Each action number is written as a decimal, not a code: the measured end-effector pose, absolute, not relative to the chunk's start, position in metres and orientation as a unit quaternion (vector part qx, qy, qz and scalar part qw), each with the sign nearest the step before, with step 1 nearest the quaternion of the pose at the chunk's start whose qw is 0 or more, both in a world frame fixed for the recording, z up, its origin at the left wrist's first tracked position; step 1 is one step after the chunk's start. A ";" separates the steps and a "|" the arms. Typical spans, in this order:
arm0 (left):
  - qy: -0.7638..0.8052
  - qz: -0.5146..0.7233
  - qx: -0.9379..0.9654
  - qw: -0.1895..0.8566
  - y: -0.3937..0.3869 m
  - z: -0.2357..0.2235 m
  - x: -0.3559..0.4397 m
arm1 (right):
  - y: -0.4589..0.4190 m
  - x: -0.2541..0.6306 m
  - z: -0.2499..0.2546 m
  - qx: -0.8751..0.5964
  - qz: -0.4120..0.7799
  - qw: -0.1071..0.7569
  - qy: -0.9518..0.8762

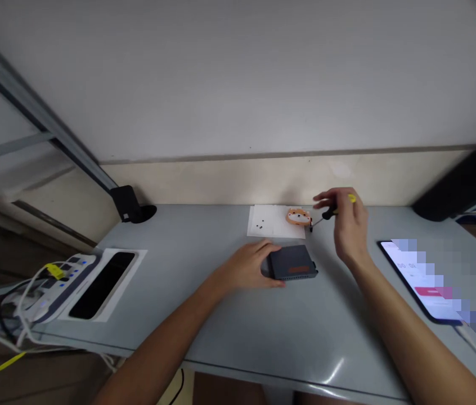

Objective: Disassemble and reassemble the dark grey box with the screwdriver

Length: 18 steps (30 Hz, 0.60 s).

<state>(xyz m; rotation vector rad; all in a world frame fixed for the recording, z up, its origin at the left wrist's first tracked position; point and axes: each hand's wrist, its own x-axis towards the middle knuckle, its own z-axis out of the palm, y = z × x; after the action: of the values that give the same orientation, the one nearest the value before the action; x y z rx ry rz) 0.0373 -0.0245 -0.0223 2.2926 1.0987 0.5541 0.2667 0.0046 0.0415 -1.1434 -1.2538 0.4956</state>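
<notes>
A small dark grey box [293, 262] with a reddish strip on its near side lies on the grey table [229, 315]. My left hand [250, 264] rests against the box's left end, fingers curled round it. My right hand [346, 224] hovers behind and to the right of the box, pinching a small screwdriver [329, 214] with a black and yellow handle. Its tip points left toward a round orange animal-face item [297, 216]. That item lies on a white sheet of paper [274, 221], which also carries a few tiny dark screws [259, 226].
A phone with a lit screen [421, 280] lies at the right, cabled. At the left a black phone [103, 275] sits on white paper beside a white power strip [54, 278]. A black lamp base [133, 208] stands at the back left. A dark object [459, 183] leans at the back right.
</notes>
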 end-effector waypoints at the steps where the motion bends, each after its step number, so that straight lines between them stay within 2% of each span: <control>1: 0.403 0.211 0.850 0.266 -0.025 -0.022 0.036 | 0.008 0.270 0.039 -0.520 0.203 0.642 -0.526; 4: 0.386 0.235 0.851 0.269 -0.024 -0.021 0.031 | 0.010 0.284 0.028 -0.604 0.179 0.637 -0.444; 7: 0.372 0.255 0.851 0.269 -0.022 -0.019 0.028 | 0.008 0.292 0.021 -0.610 0.248 0.639 -0.396; 12: 0.384 0.272 0.830 0.298 -0.020 -0.018 0.029 | 0.003 0.275 0.010 -0.545 0.324 0.575 -0.517; 18: 0.417 0.318 0.787 0.324 -0.019 -0.019 0.035 | -0.008 0.260 -0.001 -0.490 0.325 0.450 -0.672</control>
<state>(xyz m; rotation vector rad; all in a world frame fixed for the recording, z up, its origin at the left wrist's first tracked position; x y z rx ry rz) 0.0351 -0.0191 -0.0194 2.0651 1.0945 0.8352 0.2595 -0.0080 -0.0013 -1.2128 -1.6612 0.8048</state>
